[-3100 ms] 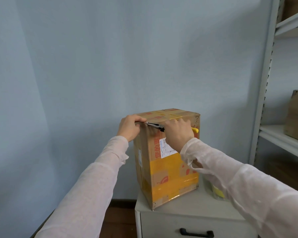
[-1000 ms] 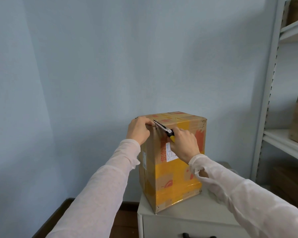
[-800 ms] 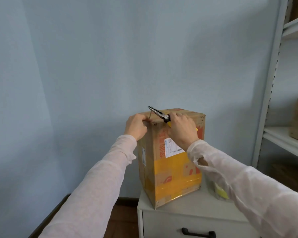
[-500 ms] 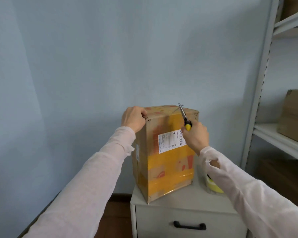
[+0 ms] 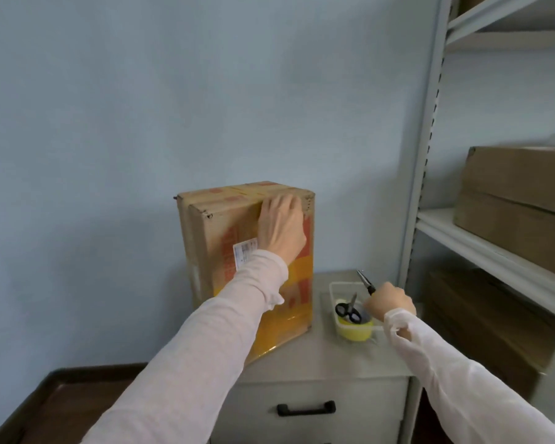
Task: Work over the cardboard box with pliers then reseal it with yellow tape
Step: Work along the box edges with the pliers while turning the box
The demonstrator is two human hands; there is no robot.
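Observation:
A tall cardboard box (image 5: 205, 245) with yellow tape and a white label stands upright on a grey cabinet (image 5: 318, 357). My left hand (image 5: 281, 227) presses against the box's front near its top right edge, fingers mostly straight. My right hand (image 5: 388, 304) grips the handles of the needle-nose pliers (image 5: 366, 282), jaws pointing up, over a clear tray (image 5: 334, 291) to the right of the box. In the tray sit a roll of yellow tape (image 5: 356, 331) and black-handled scissors (image 5: 348, 309).
A metal shelving unit (image 5: 423, 161) stands right of the cabinet, with brown cardboard boxes (image 5: 519, 187) on its shelves. The blue wall is close behind the box. The cabinet drawer has a black handle (image 5: 305, 408). Dark floor lies at lower left.
My right hand has carried the pliers from the box's top edge down and right to the tray. My left hand slid from the top left corner to the top right of the front.

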